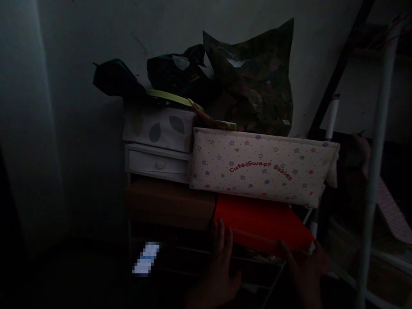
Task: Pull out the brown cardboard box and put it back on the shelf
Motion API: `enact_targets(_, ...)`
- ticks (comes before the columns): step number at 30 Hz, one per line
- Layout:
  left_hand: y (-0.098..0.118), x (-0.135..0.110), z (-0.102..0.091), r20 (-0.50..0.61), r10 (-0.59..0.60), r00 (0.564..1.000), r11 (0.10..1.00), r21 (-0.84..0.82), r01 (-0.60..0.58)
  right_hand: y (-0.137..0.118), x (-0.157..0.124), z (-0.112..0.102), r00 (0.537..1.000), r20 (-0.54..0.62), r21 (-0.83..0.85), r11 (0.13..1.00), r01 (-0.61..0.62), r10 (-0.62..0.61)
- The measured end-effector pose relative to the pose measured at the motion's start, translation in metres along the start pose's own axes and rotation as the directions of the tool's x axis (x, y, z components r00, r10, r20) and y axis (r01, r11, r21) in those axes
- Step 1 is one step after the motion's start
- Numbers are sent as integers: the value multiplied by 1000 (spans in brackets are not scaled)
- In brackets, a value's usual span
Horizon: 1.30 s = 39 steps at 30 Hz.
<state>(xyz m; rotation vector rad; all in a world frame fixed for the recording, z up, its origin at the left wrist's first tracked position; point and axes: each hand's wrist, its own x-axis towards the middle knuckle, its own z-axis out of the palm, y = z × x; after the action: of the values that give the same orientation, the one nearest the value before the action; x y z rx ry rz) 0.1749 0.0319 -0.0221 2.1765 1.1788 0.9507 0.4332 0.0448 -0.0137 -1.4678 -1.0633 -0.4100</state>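
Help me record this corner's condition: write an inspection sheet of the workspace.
Surface: pale, slim-framed rack.
Job's things: flat red rectangular box.
Clutter: brown rectangular box left of the red one; white star-printed fabric-looking case above; dark patterned plastic-looking bag behind the case.
Hands: left hand open at the red box's left front corner; right hand at its right front corner, grip unclear.
Cables: thin reddish strands, upper right; too dark to identify.
Surroundings: grey wall; pale round pole at right.

Left hand (222, 262): bare; slender, tapering fingers (228, 242) are outlined.
Right hand (307, 266): also bare; its outline is softened by shadow.
Finer detail: hidden by dimness.
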Motion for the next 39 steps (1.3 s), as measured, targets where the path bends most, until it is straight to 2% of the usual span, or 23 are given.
enact_targets(3, -14, 11, 3, -61, 38, 997, 999, 28, -36, -12, -8, 10, 971, -35, -159, 961, 228, -236)
enact_targets(6, -25, 19, 4, -86, 62, 994, 997, 50, -58, -18, -14, 23, 923, 48, -259, 887, 381, -382)
enact_targets(8, -31, 24, 4, -82, 77, 994, 995, 65, -72, -15, -14, 33, 906, 133, -328, 845, 423, -402)
enact_targets(12, -42, 34, 5, -19, 88, 996, 995, 58, -87, -9, -6, 51, 904, 248, -385, 821, 421, -347)
enact_targets(18, -65, 36, 5, 75, 90, 993, 995, 24, -92, -9, -5, 66, 901, 266, -421, 800, 428, -342)
enact_targets(21, -75, 21, 4, 79, 176, 981, 982, 54, -181, 0, -7, 70, 894, 267, -413, 795, 444, -361)
enact_targets(24, -84, -8, 5, 142, 263, 954, 960, 61, -274, 6, -5, 70, 883, 269, -404, 787, 467, -385)
enact_targets(26, -96, -30, 8, 173, 310, 935, 943, 69, -325, 2, -4, 67, 884, 282, -402, 791, 461, -372)
enact_targets(28, -115, -52, 12, 133, 334, 933, 935, 76, -346, -5, -9, 62, 902, 272, -392, 817, 422, -336)
enact_targets(29, -127, -60, 14, 69, 317, 946, 944, 76, -321, -9, -16, 61, 911, 249, -364, 840, 402, -328)
enact_targets(30, -140, -67, 14, -34, 207, 978, 976, 72, -204, -12, -25, 60, 920, 220, -317, 868, 382, -324)
enact_targets(31, -154, -71, 14, -157, 56, 986, 998, 29, -52, -14, -38, 61, 927, 195, -248, 899, 362, -319)
enact_targets(32, -169, -73, 11, -279, -91, 956, 996, -49, 80, -14, -53, 62, 932, 199, -162, 928, 335, -302)
enact_targets(33, -182, -72, 8, -423, -232, 876, 971, -152, 183, -13, -71, 66, 937, 238, -85, 955, 284, -257)
enact_targets(34, -195, -70, 2, -542, -360, 759, 930, -267, 251, -10, -89, 71, 926, 332, -7, 981, 194, -181)
enact_targets(35, -206, -67, -3, -596, -429, 678, 902, -319, 290, -7, -108, 77, 883, 460, 56, 995, 77, -94)
enact_targets(36, -216, -64, -10, -627, -480, 614, 877, -361, 317, -3, -125, 84, 844, 537, 75, 996, -48, 0)
enact_targets(37, -223, -60, -15, -638, -517, 571, 856, -390, 340, -1, -141, 91, 815, 573, 80, 984, -158, 84)
enact_targets(39, -234, -54, -24, -633, -563, 531, 826, -425, 370, 2, -164, 104, 744, 633, 88, 935, -345, 215)
